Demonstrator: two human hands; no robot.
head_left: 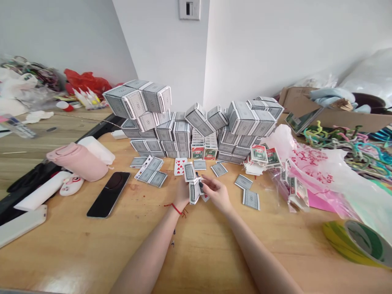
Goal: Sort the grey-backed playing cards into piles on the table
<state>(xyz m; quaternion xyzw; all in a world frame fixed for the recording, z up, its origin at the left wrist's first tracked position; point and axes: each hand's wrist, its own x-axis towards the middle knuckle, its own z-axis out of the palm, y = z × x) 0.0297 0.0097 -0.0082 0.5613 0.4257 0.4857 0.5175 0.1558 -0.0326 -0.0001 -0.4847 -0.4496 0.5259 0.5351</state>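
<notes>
Near the middle of the table, folded playing cards with grey patterned backs are gripped between both hands. My left hand, with a red string at the wrist, is closed around their left side and partly hidden behind them. My right hand pinches their right edge with thumb and fingers. Below the hands a red-pipped card peeks out. Just beyond lies a face-up heart card, beside a face-down card. Behind them stands a wall of blocks made from folded cards.
Loose cards lie to the right, and more cards to the left. A black phone and pink bottle are on the left. Card boxes, a plastic bag and a yellow tape roll occupy the right.
</notes>
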